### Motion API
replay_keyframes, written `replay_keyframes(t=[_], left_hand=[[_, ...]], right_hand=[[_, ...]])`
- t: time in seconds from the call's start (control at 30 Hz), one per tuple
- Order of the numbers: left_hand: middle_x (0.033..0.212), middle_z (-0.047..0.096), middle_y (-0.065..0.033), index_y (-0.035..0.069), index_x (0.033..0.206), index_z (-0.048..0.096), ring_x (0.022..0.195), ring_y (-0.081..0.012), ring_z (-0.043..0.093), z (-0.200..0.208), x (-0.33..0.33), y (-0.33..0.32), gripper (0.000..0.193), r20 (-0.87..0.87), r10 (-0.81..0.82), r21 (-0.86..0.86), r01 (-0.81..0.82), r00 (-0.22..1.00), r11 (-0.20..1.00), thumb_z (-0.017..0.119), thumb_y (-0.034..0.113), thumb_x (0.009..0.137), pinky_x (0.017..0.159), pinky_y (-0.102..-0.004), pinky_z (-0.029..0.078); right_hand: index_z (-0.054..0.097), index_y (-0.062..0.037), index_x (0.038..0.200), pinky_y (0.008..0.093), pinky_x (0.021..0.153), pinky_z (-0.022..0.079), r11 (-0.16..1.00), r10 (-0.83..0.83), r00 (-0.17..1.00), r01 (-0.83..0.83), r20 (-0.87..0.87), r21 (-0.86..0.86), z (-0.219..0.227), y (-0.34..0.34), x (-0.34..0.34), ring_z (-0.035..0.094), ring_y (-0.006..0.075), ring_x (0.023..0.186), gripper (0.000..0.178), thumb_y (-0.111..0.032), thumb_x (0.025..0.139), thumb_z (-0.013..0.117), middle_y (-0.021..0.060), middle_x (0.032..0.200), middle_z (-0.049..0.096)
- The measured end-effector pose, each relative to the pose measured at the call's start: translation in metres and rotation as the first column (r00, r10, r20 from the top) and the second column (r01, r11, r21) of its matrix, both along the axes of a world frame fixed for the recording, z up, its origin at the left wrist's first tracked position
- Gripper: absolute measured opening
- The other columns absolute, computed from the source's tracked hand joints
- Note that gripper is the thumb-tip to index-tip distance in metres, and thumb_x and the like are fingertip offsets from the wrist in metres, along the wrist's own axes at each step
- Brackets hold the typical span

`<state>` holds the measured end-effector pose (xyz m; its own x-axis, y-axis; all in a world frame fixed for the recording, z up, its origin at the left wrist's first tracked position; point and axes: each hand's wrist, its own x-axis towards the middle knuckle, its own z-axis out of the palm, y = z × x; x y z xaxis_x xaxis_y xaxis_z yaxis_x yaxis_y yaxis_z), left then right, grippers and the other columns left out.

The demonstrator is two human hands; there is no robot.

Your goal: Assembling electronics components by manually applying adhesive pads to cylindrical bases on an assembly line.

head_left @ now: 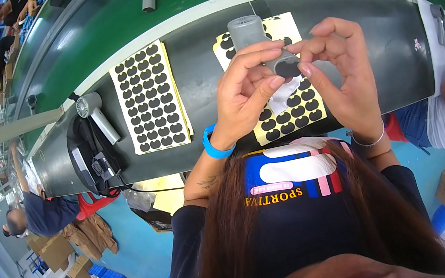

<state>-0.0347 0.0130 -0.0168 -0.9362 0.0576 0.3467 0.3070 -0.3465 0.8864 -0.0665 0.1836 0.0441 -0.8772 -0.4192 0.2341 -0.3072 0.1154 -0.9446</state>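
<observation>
Currently, a grey handheld device (248, 30) is gripped by the left hand (242, 89), the fingers curled around it and its vented head pointed toward twelve o'clock. A dark rounded piece (288, 67) is set at the device's near end, at about two o'clock from the left thumb; its edge is touched by the right hand (349, 71) with bent fingers, though whether it is pinched cannot be told. A sheet of black stickers (300, 114) is partly covered below, and another sticker sheet (150, 101) is laid at nine o'clock.
</observation>
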Motion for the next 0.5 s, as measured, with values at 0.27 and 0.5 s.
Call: replay_keyframes(t=[0.27,0.5], left_hand=[[0.129,0.046,-0.0181,-0.004,0.119,0.051,0.094,-0.0174,0.062,0.0011,0.0003,-0.0002,0.032,0.009,-0.004,0.010,0.004,1.000,1.000,0.059,-0.001,0.088,0.083,-0.0311,0.055],[0.130,0.045,-0.0182,-0.004,0.120,0.051,0.095,-0.0176,0.061,0.0011,0.0005,0.0001,0.034,0.000,-0.017,0.010,0.017,1.000,1.000,0.060,-0.001,0.087,0.083,-0.0314,0.055]], right_hand=[[0.034,-0.0044,0.120,0.0324,0.090,0.043,1.000,-0.009,1.000,0.009,0.005,0.002,0.0018,-0.0012,0.0005,0.060,0.0212,0.103,0.044,0.007,0.085,0.057,0.0073,0.086,0.059],[0.033,-0.0047,0.120,0.0320,0.089,0.043,0.999,-0.005,1.000,0.006,0.024,-0.034,0.0024,0.0003,0.0007,0.060,0.0212,0.103,0.044,0.007,0.085,0.057,0.0075,0.086,0.059]])
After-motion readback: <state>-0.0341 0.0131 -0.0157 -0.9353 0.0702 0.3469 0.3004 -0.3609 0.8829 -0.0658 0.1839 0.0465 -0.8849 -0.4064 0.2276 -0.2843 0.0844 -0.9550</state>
